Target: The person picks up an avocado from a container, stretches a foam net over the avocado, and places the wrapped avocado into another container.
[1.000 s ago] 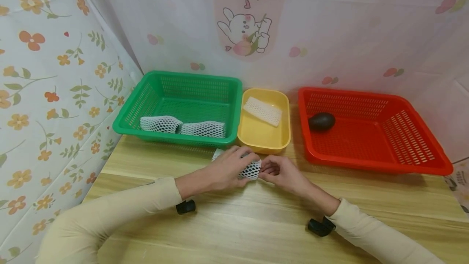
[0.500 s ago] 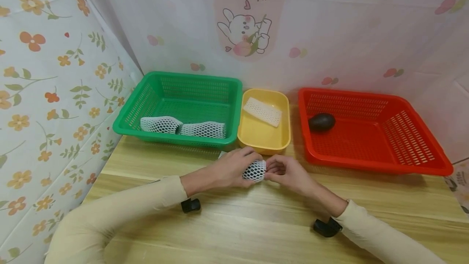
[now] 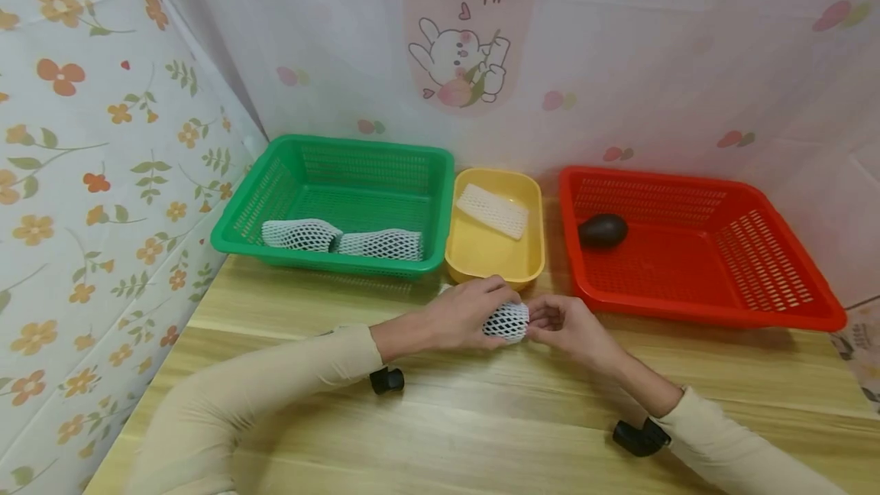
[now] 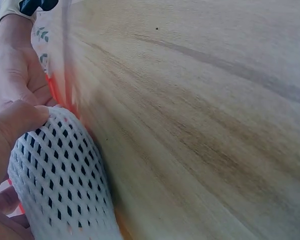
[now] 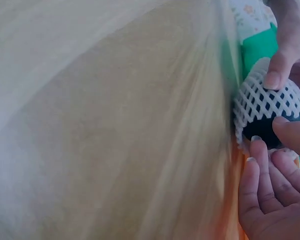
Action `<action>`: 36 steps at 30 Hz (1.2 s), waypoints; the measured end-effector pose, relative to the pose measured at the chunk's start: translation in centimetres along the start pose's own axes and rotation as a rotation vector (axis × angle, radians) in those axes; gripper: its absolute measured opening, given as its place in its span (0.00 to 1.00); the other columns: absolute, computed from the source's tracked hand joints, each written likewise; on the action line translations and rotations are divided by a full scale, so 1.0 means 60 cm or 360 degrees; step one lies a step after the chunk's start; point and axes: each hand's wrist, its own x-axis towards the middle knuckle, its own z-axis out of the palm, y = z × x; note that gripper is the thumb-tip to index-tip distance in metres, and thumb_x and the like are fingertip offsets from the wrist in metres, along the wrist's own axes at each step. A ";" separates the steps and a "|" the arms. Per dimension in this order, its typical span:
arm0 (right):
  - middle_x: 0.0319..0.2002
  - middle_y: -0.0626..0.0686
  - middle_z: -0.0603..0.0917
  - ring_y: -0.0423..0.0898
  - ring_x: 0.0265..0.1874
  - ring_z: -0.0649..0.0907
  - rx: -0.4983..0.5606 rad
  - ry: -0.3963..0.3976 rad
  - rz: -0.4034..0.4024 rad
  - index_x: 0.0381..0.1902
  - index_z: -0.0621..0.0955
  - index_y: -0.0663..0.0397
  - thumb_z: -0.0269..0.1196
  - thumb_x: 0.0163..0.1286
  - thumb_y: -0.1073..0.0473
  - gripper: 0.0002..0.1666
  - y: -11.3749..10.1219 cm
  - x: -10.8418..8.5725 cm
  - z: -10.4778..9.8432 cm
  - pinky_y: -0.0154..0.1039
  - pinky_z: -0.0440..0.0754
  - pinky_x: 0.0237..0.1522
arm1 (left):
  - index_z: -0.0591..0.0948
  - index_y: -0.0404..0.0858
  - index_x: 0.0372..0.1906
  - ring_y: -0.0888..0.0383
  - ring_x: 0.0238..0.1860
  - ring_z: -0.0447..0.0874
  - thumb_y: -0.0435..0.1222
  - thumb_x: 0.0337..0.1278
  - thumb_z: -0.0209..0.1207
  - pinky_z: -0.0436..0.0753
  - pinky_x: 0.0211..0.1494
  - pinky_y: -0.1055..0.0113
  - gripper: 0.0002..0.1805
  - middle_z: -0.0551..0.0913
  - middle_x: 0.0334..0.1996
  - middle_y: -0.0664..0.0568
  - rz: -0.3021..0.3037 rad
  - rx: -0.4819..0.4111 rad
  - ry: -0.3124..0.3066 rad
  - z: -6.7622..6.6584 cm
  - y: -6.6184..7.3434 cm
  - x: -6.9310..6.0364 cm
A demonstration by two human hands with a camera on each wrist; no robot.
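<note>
A white foam net sleeve (image 3: 507, 322) with a dark avocado (image 5: 264, 131) inside is held just above the table, in front of the yellow tray. My left hand (image 3: 467, 319) grips the sleeve from above, fingers wrapped over it; its thumb lies on the mesh in the left wrist view. At the sleeve's right end my right hand (image 3: 577, 333) pinches the edge, thumb against the avocado's bare end and fingertips at the net's rim in the right wrist view. Most of the avocado is covered by mesh.
A green basket (image 3: 440, 212) at the left holds two netted pieces (image 3: 381, 244). The yellow tray (image 3: 495, 254) has a flat foam net (image 3: 491, 210) in it. At the right, a red basket (image 3: 674, 266) contains one bare avocado (image 3: 603, 231). A fabric backdrop hangs behind.
Both hands have shifted to the right together with the netted avocado. The baskets, the tray and their contents stay as they were.
</note>
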 end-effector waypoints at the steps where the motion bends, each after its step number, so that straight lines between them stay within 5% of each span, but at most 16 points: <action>1: 0.40 0.56 0.85 0.51 0.39 0.86 0.0005 0.0005 0.0014 0.45 0.83 0.68 0.70 0.63 0.73 0.13 0.002 0.000 0.001 0.38 0.84 0.42 | 0.76 0.44 0.62 0.61 0.50 0.75 0.49 0.56 0.72 0.75 0.53 0.70 0.31 0.75 0.55 0.53 0.0005 0.0000 0.0003 0.001 0.000 0.001; 16: 0.37 0.56 0.86 0.49 0.34 0.86 -0.0027 0.0118 -0.0021 0.39 0.85 0.67 0.72 0.60 0.74 0.09 0.008 0.009 0.010 0.36 0.84 0.39 | 0.78 0.43 0.60 0.60 0.51 0.75 0.44 0.59 0.71 0.74 0.54 0.71 0.26 0.76 0.54 0.53 0.0119 0.0000 0.0107 0.009 -0.002 -0.002; 21: 0.38 0.56 0.86 0.50 0.36 0.86 -0.0017 0.0084 -0.0003 0.40 0.84 0.67 0.72 0.61 0.73 0.09 0.006 0.010 0.005 0.36 0.84 0.40 | 0.77 0.44 0.62 0.59 0.55 0.74 0.45 0.58 0.71 0.70 0.62 0.67 0.28 0.76 0.56 0.53 0.0145 0.0033 0.0116 0.007 -0.006 -0.006; 36: 0.42 0.56 0.85 0.48 0.39 0.86 -0.0252 -0.0050 -0.0018 0.47 0.82 0.65 0.71 0.62 0.73 0.15 0.000 -0.013 -0.019 0.40 0.84 0.41 | 0.70 0.43 0.70 0.56 0.67 0.68 0.52 0.58 0.70 0.66 0.69 0.61 0.39 0.71 0.67 0.52 0.0090 0.0093 0.0084 -0.015 -0.015 -0.054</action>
